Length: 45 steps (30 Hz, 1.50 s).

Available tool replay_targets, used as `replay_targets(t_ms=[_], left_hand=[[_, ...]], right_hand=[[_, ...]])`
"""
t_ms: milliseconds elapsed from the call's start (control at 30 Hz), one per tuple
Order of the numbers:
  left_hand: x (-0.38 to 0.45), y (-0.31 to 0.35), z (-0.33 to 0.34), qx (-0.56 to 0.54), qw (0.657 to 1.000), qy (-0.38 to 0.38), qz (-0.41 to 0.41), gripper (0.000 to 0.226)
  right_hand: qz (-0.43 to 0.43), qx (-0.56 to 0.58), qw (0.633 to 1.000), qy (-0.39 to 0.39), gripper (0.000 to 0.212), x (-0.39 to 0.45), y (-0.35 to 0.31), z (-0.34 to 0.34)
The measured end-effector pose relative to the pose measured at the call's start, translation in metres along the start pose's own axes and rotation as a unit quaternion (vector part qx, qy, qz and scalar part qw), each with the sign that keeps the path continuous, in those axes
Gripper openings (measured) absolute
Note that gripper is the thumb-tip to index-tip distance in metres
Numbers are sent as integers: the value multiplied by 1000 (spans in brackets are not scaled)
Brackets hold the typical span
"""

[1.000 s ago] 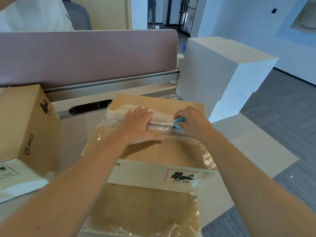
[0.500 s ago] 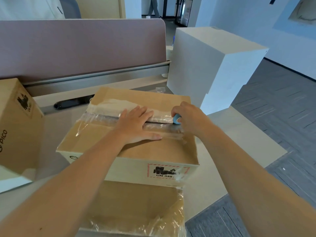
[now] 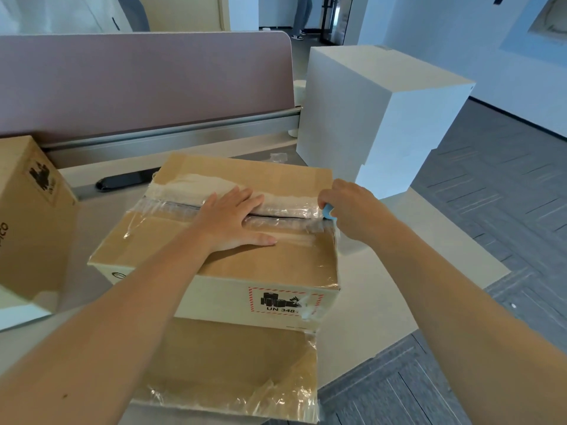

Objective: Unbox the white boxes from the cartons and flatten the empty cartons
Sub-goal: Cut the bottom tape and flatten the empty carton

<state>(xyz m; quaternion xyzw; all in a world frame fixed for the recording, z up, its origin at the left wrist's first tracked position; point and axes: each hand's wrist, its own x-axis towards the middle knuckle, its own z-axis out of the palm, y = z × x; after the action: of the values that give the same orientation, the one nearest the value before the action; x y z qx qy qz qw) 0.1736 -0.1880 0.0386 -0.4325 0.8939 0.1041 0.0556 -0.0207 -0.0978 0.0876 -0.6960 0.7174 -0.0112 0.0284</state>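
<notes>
"UN 348" on the red-hatched label of the taped carton; letters "ICO" on the left carton

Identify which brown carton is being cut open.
The middle carton, under the flat left hand; the right hand holds a blue cutter at its taped seam.

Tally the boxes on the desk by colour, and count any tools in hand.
Brown cartons: 2, the taped carton under the left hand and another carton at the left edge.
White boxes: 1, the white box.
Tools: 1, a blue cutter in the right hand.
Total: 4
</notes>
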Motion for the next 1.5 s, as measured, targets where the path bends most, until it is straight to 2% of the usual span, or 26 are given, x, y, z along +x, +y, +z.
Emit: replay_targets(t_ms=[200, 333, 467, 567, 633, 733, 800, 867, 967, 1067, 1233, 1367, 1500], left_hand=[[-2, 6, 1, 4, 1000, 1, -13, 92], [-6, 12, 2, 5, 1000, 5, -30, 92], [-10, 17, 5, 7, 998, 20, -66, 94], [-16, 24, 9, 5, 994, 36, -100, 95], [-22, 23, 8, 3, 993, 33, -116, 93], [-35, 2, -5, -20, 995, 54, -87, 76], [-46, -22, -13, -29, 996, 72, -50, 96], [-56, -48, -17, 14, 998, 50, -29, 110], [-66, -73, -11, 42, 999, 5, -20, 89], [-75, -79, -4, 55, 998, 7, -21, 82], [-92, -87, 5, 36, 994, 34, -93, 83], [-104, -90, 12, 2, 981, 50, -187, 85], [-104, -82, 13, -19, 962, 66, -263, 87]], right_hand=[[24, 22, 999, 9, 33, -7, 10, 3], [90, 100, 990, 51, 22, -8, 20, 2], [116, 242, 955, 127, 10, -12, 6, -4], [125, 325, 927, 140, 16, -16, -23, -1], [127, 325, 928, 131, 16, -19, -43, 7], [154, 322, 924, 134, 14, -24, -69, 20], [181, 309, 921, 156, 10, -27, -85, 29], [219, 309, 911, 167, 15, -31, -103, 35], [251, 333, 886, 200, 20, -35, -125, 42], [265, 309, 883, 234, 22, -34, -135, 47], [209, 318, 886, 264, 20, -17, -141, 50], [160, 314, 902, 252, 21, 10, -140, 49], [156, 319, 904, 238, 21, 33, -134, 45]])
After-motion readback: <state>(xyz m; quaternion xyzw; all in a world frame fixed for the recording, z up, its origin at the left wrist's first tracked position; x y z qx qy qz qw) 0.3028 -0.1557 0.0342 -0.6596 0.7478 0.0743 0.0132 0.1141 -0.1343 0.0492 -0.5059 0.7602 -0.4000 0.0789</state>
